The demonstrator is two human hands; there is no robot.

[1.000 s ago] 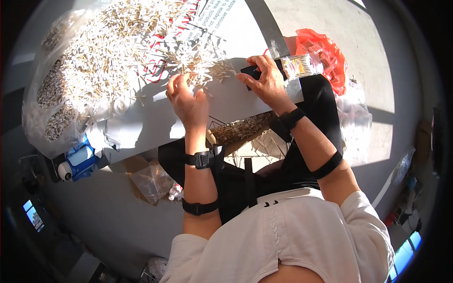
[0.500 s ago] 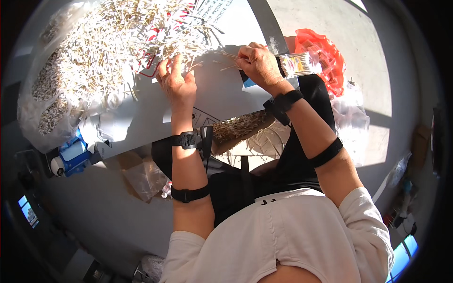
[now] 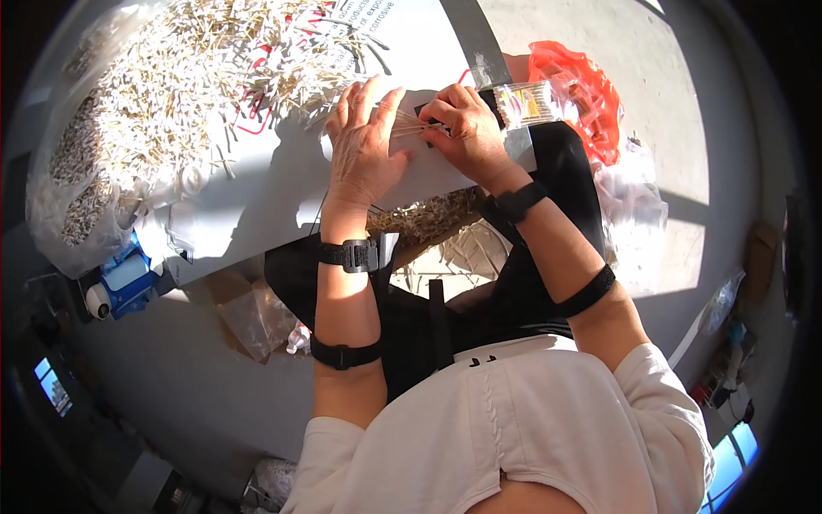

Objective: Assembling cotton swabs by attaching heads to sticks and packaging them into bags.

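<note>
Right hand [image 3: 467, 133] curled at the fingers, the person pinched a thin bunch of cotton swabs [image 3: 409, 126] over the white table [image 3: 265, 206], close to its right edge. The left hand [image 3: 364, 150] was open, fingers spread, beside the bunch's left end; whether it touched the swabs could not be told. The table's near edge ran slantwise just in front of the person, above the lap, and a shaded stretch of tabletop gave room between that edge and the big heap of swabs [image 3: 171, 94] at the upper left. A clear bag [image 3: 51, 206] bulged over the left edge. Right of the right hand lay a clear packet [image 3: 527, 103] with a yellow label, next to a red bag [image 3: 591, 94]. Red lettering showed partly under the heap; black lettering [image 3: 368, 15] ran near the far side.
</note>
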